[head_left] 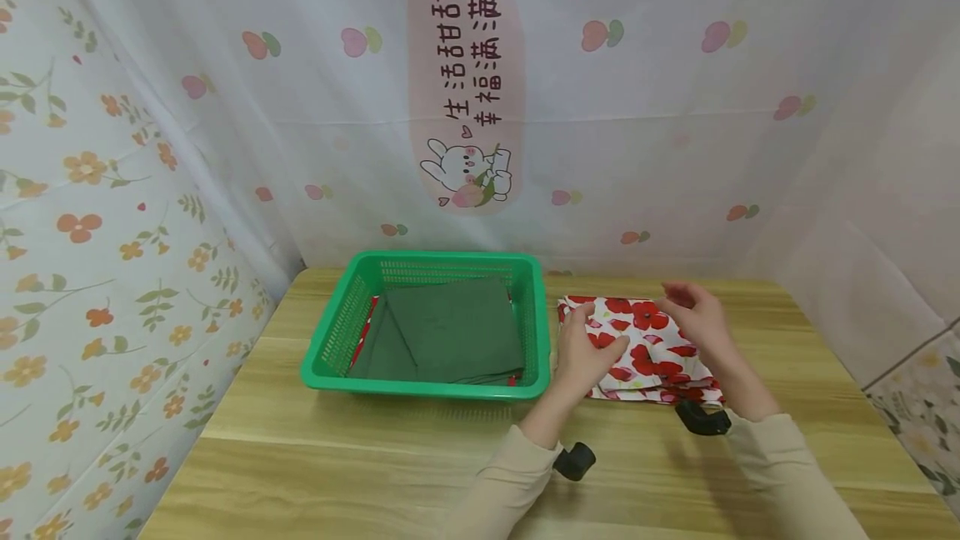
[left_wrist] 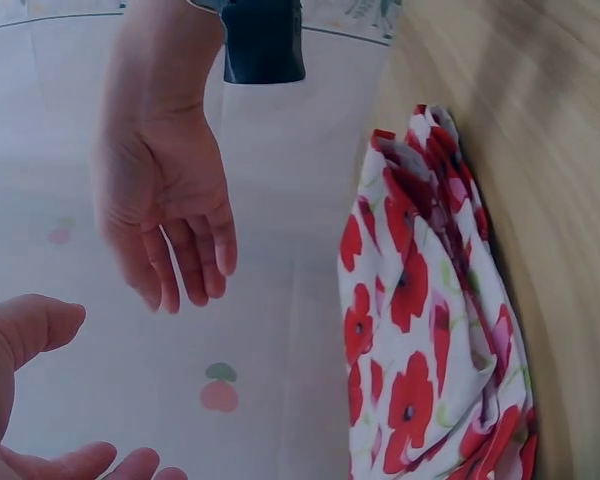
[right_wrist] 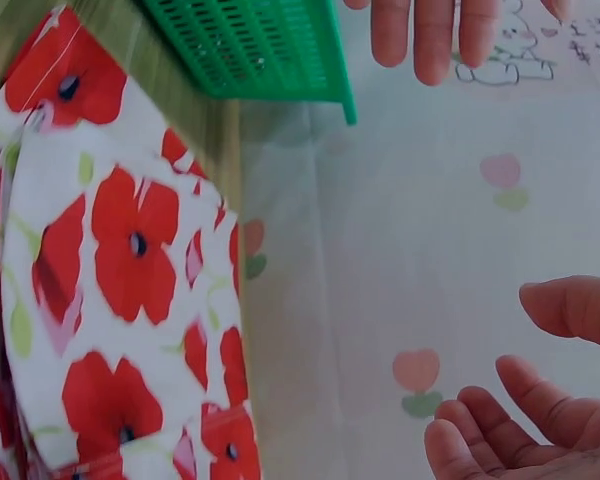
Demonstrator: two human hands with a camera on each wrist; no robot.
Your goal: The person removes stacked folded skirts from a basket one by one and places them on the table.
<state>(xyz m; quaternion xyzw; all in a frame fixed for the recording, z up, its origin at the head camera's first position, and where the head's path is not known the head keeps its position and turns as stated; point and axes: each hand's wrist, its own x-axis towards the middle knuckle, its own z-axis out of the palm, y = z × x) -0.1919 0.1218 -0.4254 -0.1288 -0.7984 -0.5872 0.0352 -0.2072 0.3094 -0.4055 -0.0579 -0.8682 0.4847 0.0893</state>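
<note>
A folded white cloth with red flowers [head_left: 643, 361] lies on the wooden table, right of the green basket. Its layered folds show along one side in the left wrist view. Over the cloth's left part hovers my left hand [head_left: 587, 354], fingers apart and relaxed, with nothing in them. My right hand [head_left: 699, 325] is raised over the cloth's right part, fingers loosely bent and holding nothing. In the left wrist view the right hand [left_wrist: 170, 200] hangs beside the cloth, apart from it. The two palms face each other across a gap.
The green plastic basket [head_left: 427, 391] stands left of the hands, with folded dark green cloth [head_left: 457, 327] inside and bits of red-patterned fabric at its edges. A printed curtain [head_left: 660, 173] hangs behind the wooden table [head_left: 360, 457]. Black wrist mounts [head_left: 575, 462] sit near both cuffs.
</note>
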